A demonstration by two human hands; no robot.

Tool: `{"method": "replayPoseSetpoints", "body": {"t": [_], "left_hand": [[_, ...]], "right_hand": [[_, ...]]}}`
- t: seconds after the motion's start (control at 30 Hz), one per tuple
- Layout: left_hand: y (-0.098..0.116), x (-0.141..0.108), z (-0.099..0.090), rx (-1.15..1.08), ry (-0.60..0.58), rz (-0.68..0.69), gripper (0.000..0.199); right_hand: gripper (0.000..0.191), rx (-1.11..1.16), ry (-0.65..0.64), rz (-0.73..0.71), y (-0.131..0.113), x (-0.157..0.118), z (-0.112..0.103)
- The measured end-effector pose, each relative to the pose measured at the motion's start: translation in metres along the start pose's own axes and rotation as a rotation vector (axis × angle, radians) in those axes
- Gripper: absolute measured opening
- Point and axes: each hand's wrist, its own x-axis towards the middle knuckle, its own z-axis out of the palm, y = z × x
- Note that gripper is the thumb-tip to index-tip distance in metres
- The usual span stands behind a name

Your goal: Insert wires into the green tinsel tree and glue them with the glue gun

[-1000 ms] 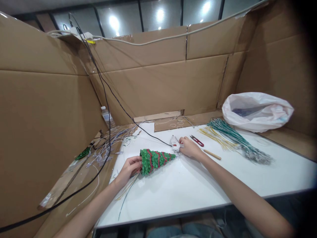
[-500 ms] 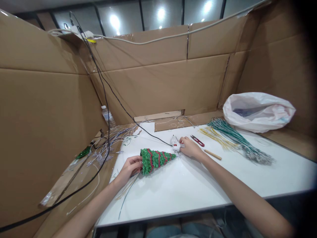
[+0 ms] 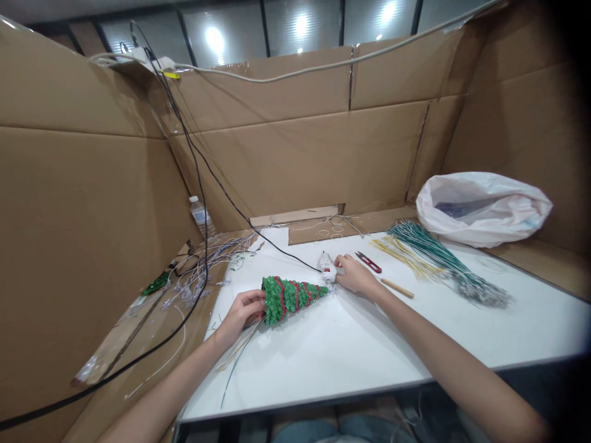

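My left hand (image 3: 241, 317) grips the wide base of a cone-shaped sequin Christmas tree (image 3: 289, 300), green with red bands, which lies on its side. Thin wires trail from its base across the table. My right hand (image 3: 353, 275) is shut on a white hot glue gun (image 3: 327, 268) with red markings, close to the tree's tip. A black cable runs from the gun toward the back left.
Red-handled thread snips (image 3: 368, 262) and a wooden-handled tool (image 3: 397, 288) lie to the right on the white table (image 3: 323, 363), near bundles of green wires (image 3: 443, 261) and yellow wires (image 3: 401, 258). A plastic bag (image 3: 482, 209) sits behind them. Cardboard walls surround the table.
The view has shifted slightly. Both hands, the tree and the glue gun stay in nearly the same place.
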Motion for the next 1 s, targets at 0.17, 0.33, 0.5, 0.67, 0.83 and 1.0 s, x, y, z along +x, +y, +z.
{"method": "replayPoseSetpoints", "body": {"t": [0.17, 0.33, 0.5, 0.67, 0.83, 1.0], "left_hand": [[0.000, 0.000, -0.001, 0.004, -0.002, -0.008, 0.015], [0.001, 0.000, 0.000, 0.008, 0.003, -0.015, 0.015], [0.001, 0.000, 0.000, 0.014, 0.004, -0.013, 0.015], [-0.001, 0.001, -0.002, 0.019, 0.008, -0.006, 0.017], [-0.001, 0.001, -0.001, 0.014, -0.001, 0.003, 0.013], [-0.003, 0.002, -0.003, 0.001, -0.013, 0.004, 0.013]], "right_hand": [[0.027, 0.009, -0.004, 0.003, 0.000, -0.001, -0.001], [0.031, 0.027, -0.017, 0.007, 0.000, -0.001, -0.003], [0.033, 0.050, -0.037, 0.022, 0.003, 0.003, -0.009], [0.031, 0.072, -0.022, 0.068, 0.013, 0.010, -0.023], [0.025, 0.043, 0.036, 0.203, 0.032, 0.010, -0.043], [0.019, -0.013, 0.082, 0.355, 0.053, 0.010, -0.058]]}}
